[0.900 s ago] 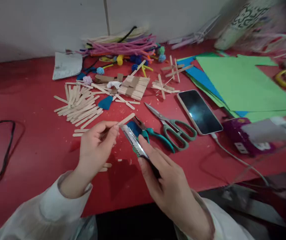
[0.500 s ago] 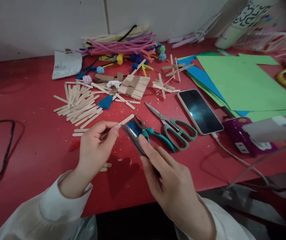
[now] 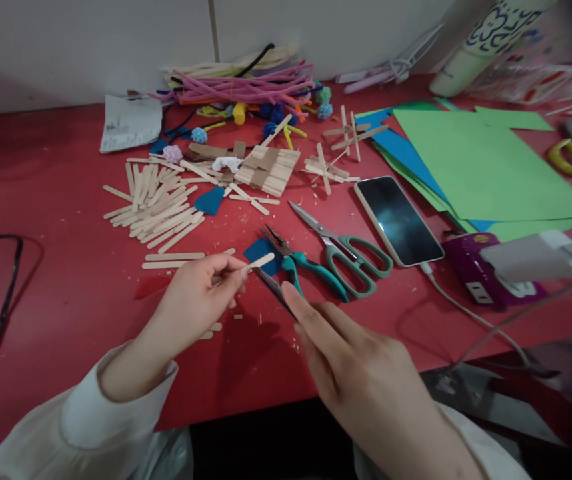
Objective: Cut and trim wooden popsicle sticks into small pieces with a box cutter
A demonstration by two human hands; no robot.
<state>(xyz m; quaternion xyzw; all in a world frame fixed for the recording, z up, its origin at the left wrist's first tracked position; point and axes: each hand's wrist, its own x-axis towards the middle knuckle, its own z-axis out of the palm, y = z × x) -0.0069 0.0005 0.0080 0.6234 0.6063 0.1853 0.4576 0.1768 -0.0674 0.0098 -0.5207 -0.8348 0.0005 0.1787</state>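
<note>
My left hand (image 3: pixel 206 293) pinches a wooden craft stick (image 3: pixel 262 261), its free end pointing right. My right hand (image 3: pixel 346 347) is wrapped round a utility knife (image 3: pixel 272 287), index finger laid along its top. The knife's tip meets or nearly meets the stick just beside my left fingertips; exact contact is hard to tell. Behind the knife lie teal-handled pliers (image 3: pixel 311 267) on a small blue piece (image 3: pixel 256 251), and grey-green scissors (image 3: pixel 351 257). More craft sticks (image 3: pixel 173 261) lie just beyond my left hand. Small wood shavings (image 3: pixel 261 322) are scattered under both hands.
A heap of craft sticks (image 3: pixel 161 207) spreads at the left, a bundled stack (image 3: pixel 271 170) beside it. Pipe cleaners (image 3: pixel 246 87) line the wall. A phone (image 3: pixel 399 220) with a charging cable (image 3: pixel 471 323) and green paper sheets (image 3: pixel 491 167) occupy the right. A black cable (image 3: pixel 11 293) lies far left.
Both hands have moved slightly downward and toward the right. The knife is turned so its blade shows less, and the held stick has dropped lower, uncovering the pliers' jaws.
</note>
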